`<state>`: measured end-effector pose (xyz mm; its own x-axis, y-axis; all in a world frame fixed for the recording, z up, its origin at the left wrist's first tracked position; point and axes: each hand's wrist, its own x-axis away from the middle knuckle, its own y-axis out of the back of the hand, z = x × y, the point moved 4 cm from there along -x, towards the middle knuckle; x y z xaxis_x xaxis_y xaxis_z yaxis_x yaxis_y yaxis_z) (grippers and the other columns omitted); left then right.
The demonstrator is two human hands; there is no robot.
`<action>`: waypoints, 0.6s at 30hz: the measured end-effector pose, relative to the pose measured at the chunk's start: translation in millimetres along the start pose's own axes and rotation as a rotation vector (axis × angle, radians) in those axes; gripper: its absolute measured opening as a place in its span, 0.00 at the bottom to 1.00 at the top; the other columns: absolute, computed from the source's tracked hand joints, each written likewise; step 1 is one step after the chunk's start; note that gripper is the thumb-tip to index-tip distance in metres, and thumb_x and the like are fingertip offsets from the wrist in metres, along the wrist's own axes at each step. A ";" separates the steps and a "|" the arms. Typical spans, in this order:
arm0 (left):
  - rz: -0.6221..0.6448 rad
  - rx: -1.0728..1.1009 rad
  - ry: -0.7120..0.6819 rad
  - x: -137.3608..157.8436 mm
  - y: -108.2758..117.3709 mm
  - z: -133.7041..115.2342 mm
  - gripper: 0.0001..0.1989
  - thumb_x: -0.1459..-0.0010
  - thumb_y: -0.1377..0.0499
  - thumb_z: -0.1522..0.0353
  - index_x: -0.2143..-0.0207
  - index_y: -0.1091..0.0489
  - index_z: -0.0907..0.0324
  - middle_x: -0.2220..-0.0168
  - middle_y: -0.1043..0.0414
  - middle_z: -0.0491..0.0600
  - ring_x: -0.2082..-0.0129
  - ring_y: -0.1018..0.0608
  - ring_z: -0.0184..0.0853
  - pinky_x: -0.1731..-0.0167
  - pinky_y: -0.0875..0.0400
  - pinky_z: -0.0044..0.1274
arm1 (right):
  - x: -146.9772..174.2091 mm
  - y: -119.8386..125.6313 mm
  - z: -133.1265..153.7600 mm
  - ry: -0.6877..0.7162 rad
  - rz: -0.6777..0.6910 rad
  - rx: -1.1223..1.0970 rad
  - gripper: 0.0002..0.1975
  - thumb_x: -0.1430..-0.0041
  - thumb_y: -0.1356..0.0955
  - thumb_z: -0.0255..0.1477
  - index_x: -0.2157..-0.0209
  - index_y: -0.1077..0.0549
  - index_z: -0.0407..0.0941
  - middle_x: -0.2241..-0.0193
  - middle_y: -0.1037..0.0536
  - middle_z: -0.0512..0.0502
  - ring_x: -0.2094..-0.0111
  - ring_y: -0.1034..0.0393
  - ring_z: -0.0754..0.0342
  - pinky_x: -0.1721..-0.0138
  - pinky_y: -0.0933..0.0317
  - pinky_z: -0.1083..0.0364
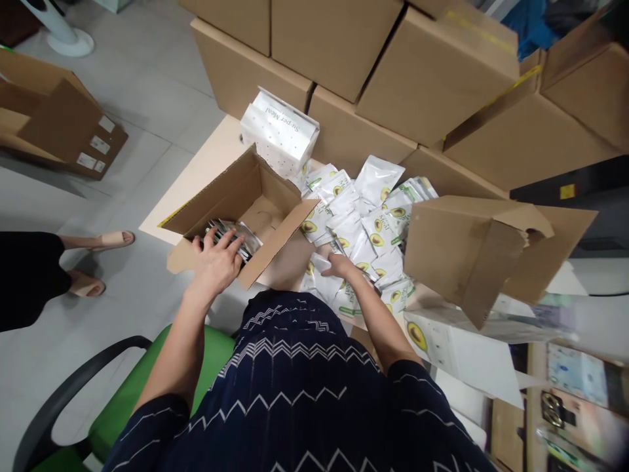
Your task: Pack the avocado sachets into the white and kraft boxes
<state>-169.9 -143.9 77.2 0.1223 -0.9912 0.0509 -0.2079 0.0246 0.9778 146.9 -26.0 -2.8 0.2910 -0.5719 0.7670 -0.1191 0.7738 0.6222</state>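
Carton, open: I logged one brown carton (221, 193) on the pale table (204, 164), its flaps spread, presumably to leave the mouth free for reaching in.
Packets: thin, dark-looking packets (251, 241) were bunched at the carton's near left end; their printing was too obscured to read.
Left hand: this hand (216, 265) had its fingers spread and bent over the packets, I judged to steady them; I could not tell whether it gripped any.
Right hand: this hand (339, 264) lay half-curled on a white pouch (322, 282); its fingertips were unclear, so I could not confirm a pinch.
Pouches, heaped: avocado-printed pouches (381, 231) lay loose right of the open carton, likely for easy reach.
Box, lettered: a white "Su-per Meal" box (282, 134) stood behind the open carton, lettering inverted to my view.
Carton, right: a second carton (437, 242) hid its inside from me.
Cartons, stacked: the large cartons (388, 72) behind were cut off above.
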 end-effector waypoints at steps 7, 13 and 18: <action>0.002 0.007 -0.006 1.0 1.9 -1.6 0.24 0.35 0.53 0.65 0.42 0.27 0.54 0.38 0.31 0.55 0.33 0.42 0.60 0.38 0.52 0.58 | 110.6 104.3 -17.4 0.489 -0.033 -0.415 0.19 0.38 0.32 0.44 0.57 0.21 0.43 0.60 0.18 0.45 0.60 0.25 0.48 0.57 0.31 0.53; -0.005 -0.016 -0.012 0.7 3.3 -3.9 0.24 0.36 0.52 0.65 0.42 0.27 0.53 0.36 0.32 0.55 0.31 0.44 0.60 0.38 0.53 0.60 | 155.5 197.8 62.8 0.774 -0.585 -0.523 0.20 0.33 0.35 0.43 0.51 0.26 0.43 0.57 0.21 0.45 0.55 0.26 0.48 0.53 0.30 0.50; 0.014 -0.032 -0.045 -2.8 1.8 -5.2 0.25 0.35 0.55 0.67 0.40 0.30 0.59 0.38 0.31 0.58 0.30 0.43 0.55 0.35 0.54 0.56 | 56.9 172.4 199.4 0.608 -0.491 -0.132 0.13 0.33 0.37 0.29 0.54 0.28 0.36 0.59 0.19 0.34 0.58 0.24 0.44 0.52 0.32 0.45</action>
<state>-165.6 -140.4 79.9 0.0757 -0.9955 0.0566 -0.1785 0.0424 0.9830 -46.3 20.5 179.4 0.7534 -0.6364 0.1656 0.2598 0.5194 0.8141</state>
